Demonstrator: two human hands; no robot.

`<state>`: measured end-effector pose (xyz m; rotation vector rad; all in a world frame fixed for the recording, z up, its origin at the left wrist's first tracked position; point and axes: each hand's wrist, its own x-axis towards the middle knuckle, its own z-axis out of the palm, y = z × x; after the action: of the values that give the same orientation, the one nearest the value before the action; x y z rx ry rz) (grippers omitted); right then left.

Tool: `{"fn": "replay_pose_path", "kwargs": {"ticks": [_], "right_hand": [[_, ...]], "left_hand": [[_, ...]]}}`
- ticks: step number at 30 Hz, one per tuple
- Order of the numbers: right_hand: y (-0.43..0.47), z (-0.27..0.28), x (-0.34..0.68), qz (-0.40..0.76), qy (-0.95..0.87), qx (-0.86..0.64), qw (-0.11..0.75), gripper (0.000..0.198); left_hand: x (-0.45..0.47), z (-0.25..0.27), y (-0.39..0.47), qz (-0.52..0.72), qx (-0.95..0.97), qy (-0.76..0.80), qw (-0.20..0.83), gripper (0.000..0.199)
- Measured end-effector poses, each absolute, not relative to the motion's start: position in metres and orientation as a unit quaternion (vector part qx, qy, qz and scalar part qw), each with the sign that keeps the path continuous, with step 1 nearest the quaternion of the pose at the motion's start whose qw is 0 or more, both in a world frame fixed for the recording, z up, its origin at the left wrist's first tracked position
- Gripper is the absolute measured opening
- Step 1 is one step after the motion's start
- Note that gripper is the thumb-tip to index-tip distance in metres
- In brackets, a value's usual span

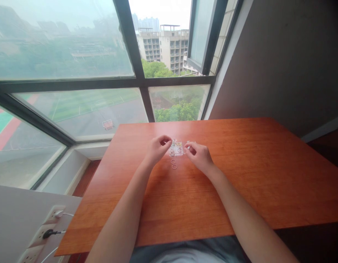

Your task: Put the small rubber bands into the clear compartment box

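L hand [159, 149] & R hand [198, 155] both have fingers curled, tips bunched at opp. sides of the clear tray [180, 153] on the table [267, 175], can't tell if either grips anything, & a careless knock could tip it or scatter the 2 rings [173, 164] nearby.

Reaches over a wooden table [256, 164] before windows [70, 40]; curls left hand [158, 149] at left of a clear tray [179, 154] with small pieces [179, 144], right hand [199, 155] at right; has two rings [173, 164] lying just nearer.
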<state>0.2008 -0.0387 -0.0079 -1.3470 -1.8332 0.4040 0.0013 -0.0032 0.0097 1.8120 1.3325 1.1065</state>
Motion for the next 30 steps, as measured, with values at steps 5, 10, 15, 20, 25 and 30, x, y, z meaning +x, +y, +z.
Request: {"fn": "replay_pose_path", "kwargs": {"ticks": [5,10,15,20,25,30], "right_hand": [[-0.037,-0.013,0.201,0.160,-0.743,-0.541,0.361,0.012],[-0.037,-0.013,0.201,0.159,-0.755,-0.546,0.326,0.014],[-0.038,-0.013,0.200,0.167,-0.766,-0.542,0.303,0.014],[-0.042,-0.013,0.196,0.185,-0.795,-0.514,0.264,0.013],[-0.051,-0.013,0.187,0.221,-0.837,-0.453,0.213,0.016],[-0.053,-0.012,0.185,0.228,-0.845,-0.448,0.184,0.010]], "left_hand": [[0.008,0.006,-0.005,0.395,0.709,0.495,0.311,0.014],[0.011,0.006,-0.007,0.388,0.719,0.490,0.303,0.015],[0.006,0.009,-0.005,0.391,0.716,0.500,0.290,0.016],[0.001,0.009,-0.004,0.393,0.716,0.504,0.282,0.016],[-0.001,0.010,-0.004,0.395,0.710,0.512,0.278,0.016],[-0.001,0.008,-0.004,0.394,0.710,0.513,0.278,0.016]]}}
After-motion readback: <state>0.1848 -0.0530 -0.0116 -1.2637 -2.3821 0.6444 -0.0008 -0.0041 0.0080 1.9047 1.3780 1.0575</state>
